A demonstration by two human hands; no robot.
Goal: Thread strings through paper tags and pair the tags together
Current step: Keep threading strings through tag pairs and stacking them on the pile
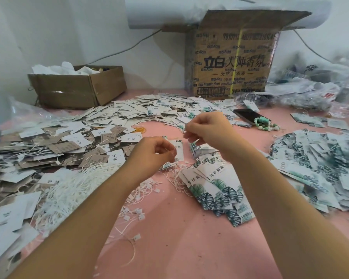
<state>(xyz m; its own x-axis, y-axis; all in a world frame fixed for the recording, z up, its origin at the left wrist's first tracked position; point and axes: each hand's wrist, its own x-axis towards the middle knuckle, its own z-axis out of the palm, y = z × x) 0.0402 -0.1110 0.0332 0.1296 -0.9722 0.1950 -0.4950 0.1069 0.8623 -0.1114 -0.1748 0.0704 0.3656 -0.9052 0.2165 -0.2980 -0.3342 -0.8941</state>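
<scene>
- Right now the left hand [155,152] hovers over the middle of the pink table [179,238], fingers curled, thumb and forefinger pinching the near edge of a white tag [179,149] with a leaf print at its top.
- Just beyond it and a little higher, the right hand [208,129] has its fingers curled too, the fingertips pinching what looks like a thin string [185,132] that hangs down from them; it is too fine to follow to its end.
- Between and just beyond the two hands, a small stack of leaf-print tags [201,149] lies on the table.
- Near the right forearm, a fanned heap of larger leaf-print tags [216,188] is spread out, some with strings trailing from them.
- A thick bundle of white strings [69,188] lies left of the left forearm, and loose strings with small square tabs [135,198] are scattered beside it.
- Grey and white tags [38,148] pile up on the left, more tags [149,109] cover the far side, and a big mound of leaf tags [320,168] fills the right.
- A dark phone [248,115] lies behind the right hand, with a green bead bracelet [264,123] touching it.
- At the wall stand a tall printed cardboard box [232,63] and a low open box [79,85]; clear plastic bags [310,87] are heaped at the far right.
</scene>
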